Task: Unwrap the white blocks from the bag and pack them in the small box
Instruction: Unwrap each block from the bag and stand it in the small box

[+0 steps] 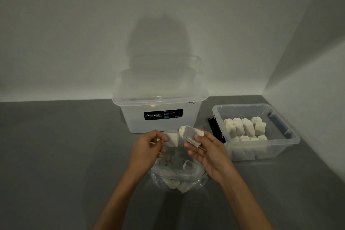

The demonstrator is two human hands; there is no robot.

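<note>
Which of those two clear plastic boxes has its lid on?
The larger box with the Megabox label, at the back; the small box on the right is open, with white blocks inside.

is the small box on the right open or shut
Open: the small box has no lid on it, and rows of white blocks show inside from above.

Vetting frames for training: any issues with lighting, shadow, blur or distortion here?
Head view: dim, flat light; broad soft shadow on the wall. Head view: left hand and right hand, each gripping a white block, are motion-blurred; small box reads clearer. Head view: wide-angle slants the right wall corner.
</note>
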